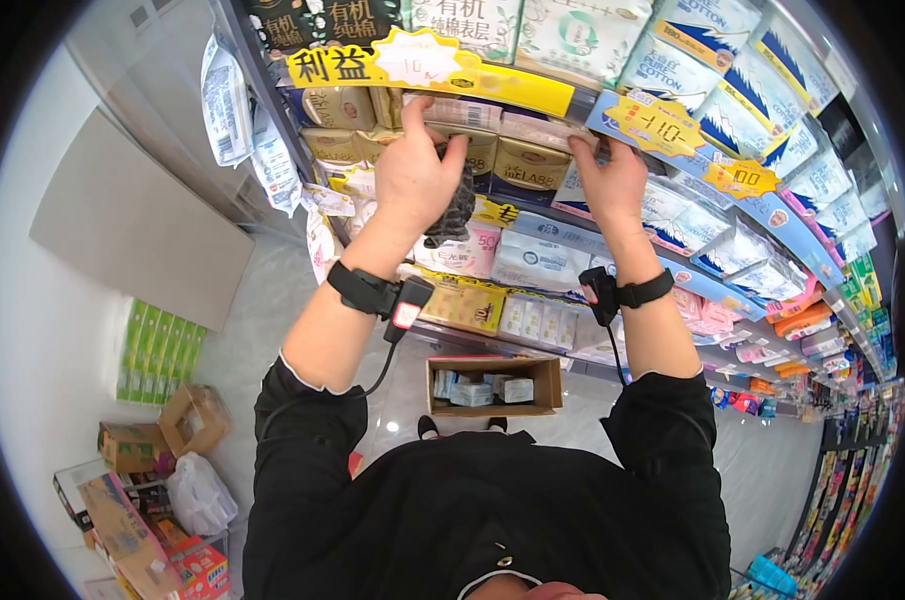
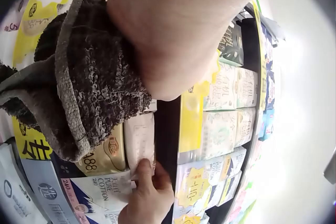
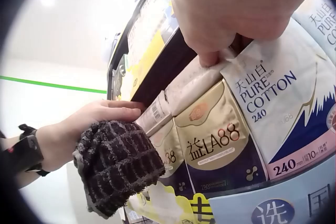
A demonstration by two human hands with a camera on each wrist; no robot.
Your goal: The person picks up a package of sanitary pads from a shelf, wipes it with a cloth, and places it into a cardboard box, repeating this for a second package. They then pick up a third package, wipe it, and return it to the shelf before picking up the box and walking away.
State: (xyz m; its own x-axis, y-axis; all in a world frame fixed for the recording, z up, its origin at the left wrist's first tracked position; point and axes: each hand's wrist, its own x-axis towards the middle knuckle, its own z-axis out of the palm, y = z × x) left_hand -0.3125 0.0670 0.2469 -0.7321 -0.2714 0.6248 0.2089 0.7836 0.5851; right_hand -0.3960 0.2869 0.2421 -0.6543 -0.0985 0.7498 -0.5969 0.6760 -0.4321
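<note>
My left hand (image 1: pixel 413 180) holds a dark grey, ribbed cloth (image 3: pixel 121 166) that hangs below the palm. Its index finger and thumb reach to a pale pink packet (image 3: pixel 156 112) with a barcode, lying flat on upright gold-and-navy packs (image 3: pixel 210 134). A second pale pink packet (image 3: pixel 191 85) lies end to end with the first. My right hand (image 1: pixel 613 185) pinches this one near its right end, thumb on its surface; some fingers are hidden. Beside it leans a white-and-blue Pure Cotton pack (image 3: pixel 278 98).
A yellow price strip (image 1: pixel 533 90) edges the shelf just above the hands. Lower shelves carry more packs, such as a yellow one (image 1: pixel 463 305). On the floor by the feet stands an open cardboard box (image 1: pixel 543 385) with small packs inside. Boxes and a white plastic bag (image 1: pixel 203 490) sit at left.
</note>
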